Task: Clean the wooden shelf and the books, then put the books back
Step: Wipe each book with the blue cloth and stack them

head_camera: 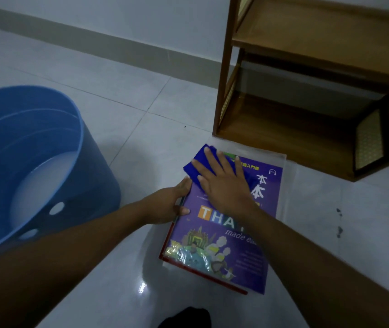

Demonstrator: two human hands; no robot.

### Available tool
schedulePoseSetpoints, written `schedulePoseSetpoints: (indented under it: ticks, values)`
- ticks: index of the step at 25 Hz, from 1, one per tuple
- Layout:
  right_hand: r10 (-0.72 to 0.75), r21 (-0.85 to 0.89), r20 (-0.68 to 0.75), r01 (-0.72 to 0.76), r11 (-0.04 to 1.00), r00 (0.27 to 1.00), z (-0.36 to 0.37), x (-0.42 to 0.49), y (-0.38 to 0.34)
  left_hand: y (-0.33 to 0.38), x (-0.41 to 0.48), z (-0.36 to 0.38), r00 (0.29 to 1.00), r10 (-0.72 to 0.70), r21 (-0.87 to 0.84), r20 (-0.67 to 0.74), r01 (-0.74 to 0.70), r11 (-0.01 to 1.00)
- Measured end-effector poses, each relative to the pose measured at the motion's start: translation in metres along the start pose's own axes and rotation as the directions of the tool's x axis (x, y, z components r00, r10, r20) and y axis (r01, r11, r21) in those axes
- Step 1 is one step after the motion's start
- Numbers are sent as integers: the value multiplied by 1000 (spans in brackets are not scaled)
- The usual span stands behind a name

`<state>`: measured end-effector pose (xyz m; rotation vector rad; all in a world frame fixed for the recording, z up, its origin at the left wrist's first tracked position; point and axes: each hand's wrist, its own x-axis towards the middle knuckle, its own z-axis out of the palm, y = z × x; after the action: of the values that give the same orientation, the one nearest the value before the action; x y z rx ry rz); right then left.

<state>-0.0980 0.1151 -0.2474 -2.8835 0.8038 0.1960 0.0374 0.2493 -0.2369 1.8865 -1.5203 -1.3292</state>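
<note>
On the floor [117, 138] I'm wiping the purple book [224, 245], right hand [224, 183] flat-fingered on the cloth [203, 159], left hand [167, 204] gripping its edge; shelving probably comes next.

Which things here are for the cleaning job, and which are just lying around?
For the job: blue cloth under the right hand; purple book, gripped by the left hand; wooden shelf; blue bucket, probably.
Just lying about: dark spots on the floor; black thing at the bottom edge.
</note>
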Motion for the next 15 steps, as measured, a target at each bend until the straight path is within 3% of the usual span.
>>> schedulePoseSetpoints:
  ticks: [6, 11, 13, 15]
  values:
    - [-95, -53, 5, 95, 994, 995, 7, -68, 45, -15, -1, 0, 997, -56, 32, 52, 55, 998]
    - [204, 20, -19, -204, 979, 979, 8, -77, 46, -21, 2, 5, 997, -66, 14, 50, 65, 998]
    - [158, -11, -72, -159, 987, 985, 15, -87, 19, -21, 2, 6, 996, -66, -2, 61, 66, 998]
    - [-38, -53, -79, 34, 998, 996, 22, -108, 4, -20, 2, 4, 995, -65, -27, 70, 67, 997]
